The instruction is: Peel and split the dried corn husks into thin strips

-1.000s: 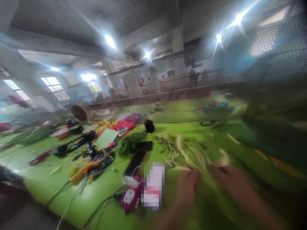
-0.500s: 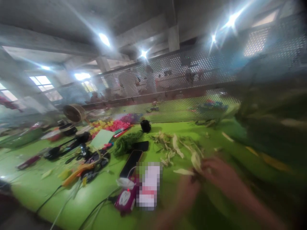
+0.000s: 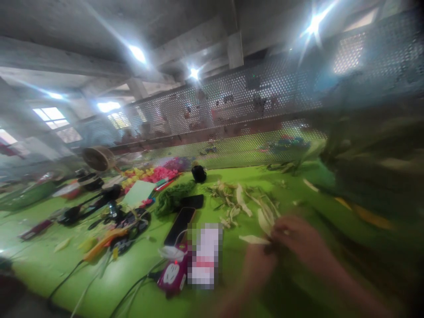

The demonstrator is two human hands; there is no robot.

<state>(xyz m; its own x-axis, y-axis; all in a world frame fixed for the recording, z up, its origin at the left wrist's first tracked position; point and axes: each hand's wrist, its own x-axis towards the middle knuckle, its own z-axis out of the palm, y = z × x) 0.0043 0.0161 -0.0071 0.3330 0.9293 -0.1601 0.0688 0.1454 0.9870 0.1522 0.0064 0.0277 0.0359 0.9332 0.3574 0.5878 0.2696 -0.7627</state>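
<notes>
My left hand (image 3: 256, 267) and my right hand (image 3: 298, 240) meet low on the green table (image 3: 139, 269), both smeared by motion. Their fingers look closed together around a small dark piece with a pale leaf strip (image 3: 265, 221) rising from it; I cannot name it for sure. A flat pale strip (image 3: 253, 239) lies just left of the hands. Behind them is a loose heap of pale dried leaf strips (image 3: 238, 198).
A phone (image 3: 179, 226), a pink power strip (image 3: 170, 274) with cables, a green yarn bundle (image 3: 174, 196), a black cup (image 3: 198, 173), tools and coloured pieces crowd the left. A perforated metal screen (image 3: 232, 110) runs along the back. A blurred dark green mass (image 3: 374, 168) fills the right.
My hands have come together from apart, the right moving left toward the left. The view has shifted slightly, sliding things leftward.
</notes>
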